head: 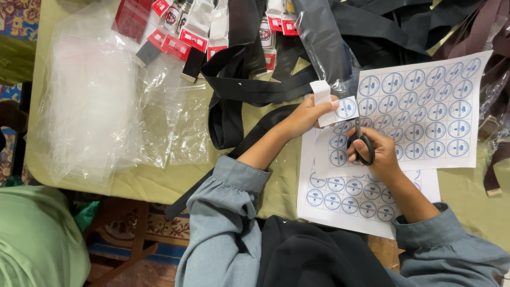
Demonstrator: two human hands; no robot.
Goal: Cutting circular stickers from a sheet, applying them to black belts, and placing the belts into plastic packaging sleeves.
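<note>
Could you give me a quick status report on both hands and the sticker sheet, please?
Left hand pinching cut sticker strip. Right hand working black scissors into the sticker sheet. Second sheet underneath; black straps just beside.

The blades of the scissors [362, 142] are mostly hidden behind the top sticker sheet [425, 114], and the right hand [375, 155] covers part of the handles. That top sheet hides most of the lower sticker sheet [350, 199]. The prints on the round stickers are too small to make out. The black straps [249, 87] and the red-tagged packets [178, 37] run off the top edge. A green garment [37, 239] is cut off at the lower left corner.
</note>
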